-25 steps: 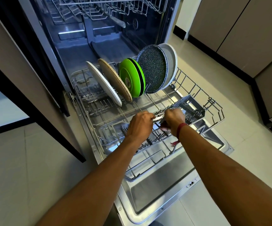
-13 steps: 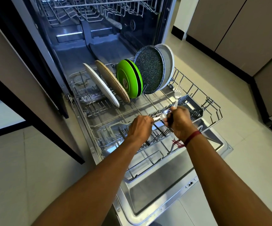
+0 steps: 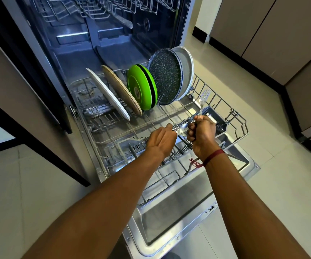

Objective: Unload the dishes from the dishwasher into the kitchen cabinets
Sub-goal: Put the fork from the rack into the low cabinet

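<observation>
The dishwasher's lower rack [image 3: 242, 126] is pulled out over the open door. Several plates stand on edge in it: a white plate [image 3: 108, 96], a speckled tan plate [image 3: 121, 90], two green plates [image 3: 141, 86], a dark speckled plate [image 3: 165, 79] and a grey plate [image 3: 186, 68]. My right hand [image 3: 202, 133] grips a fork [image 3: 203, 100], tines up, above the cutlery basket [image 3: 218, 122]. My left hand [image 3: 162, 139] holds cutlery, a spoon [image 3: 181, 128] showing between the two hands.
The open dishwasher door [image 3: 169, 221] juts toward me at knee height. The upper rack [image 3: 104, 8] sits inside the tub. Cabinet fronts [image 3: 281, 34] line the right side, and a cabinet panel [image 3: 11, 90] stands left. Tiled floor [image 3: 281, 165] lies around the door.
My right hand has lifted a fork out of the cutlery basket, tines now pointing up. My left hand stays over the rack with the spoon.
</observation>
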